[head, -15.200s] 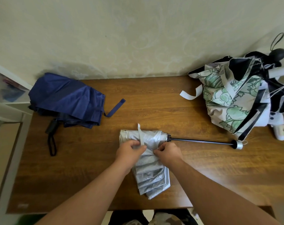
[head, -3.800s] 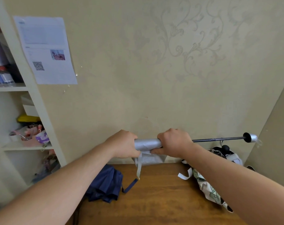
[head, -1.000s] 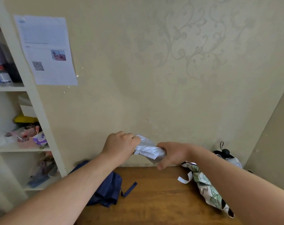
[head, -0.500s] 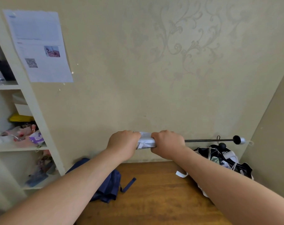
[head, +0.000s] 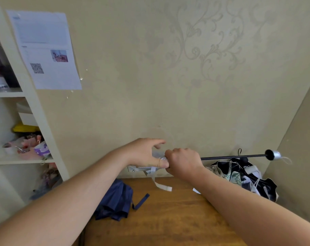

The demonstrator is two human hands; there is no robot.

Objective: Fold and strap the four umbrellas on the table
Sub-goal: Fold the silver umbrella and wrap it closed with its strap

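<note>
Silver umbrella (head: 147, 168) held above table (head: 168, 219), right hand (head: 183, 162) gripping its canopy, left hand (head: 145, 153) with fingers spread, thumb touching fabric, strap (head: 159, 184) dangling, shaft (head: 232, 156) extended rightward; navy umbrella (head: 115, 201) at table's left edge.

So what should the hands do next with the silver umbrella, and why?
Probably the left hand should catch the loose strap and wrap it round the silver umbrella. The strap hangs free below the bundle, the left hand's fingers are spread off the cloth, and the right hand grips the bundle, with the shaft sticking out.
</note>
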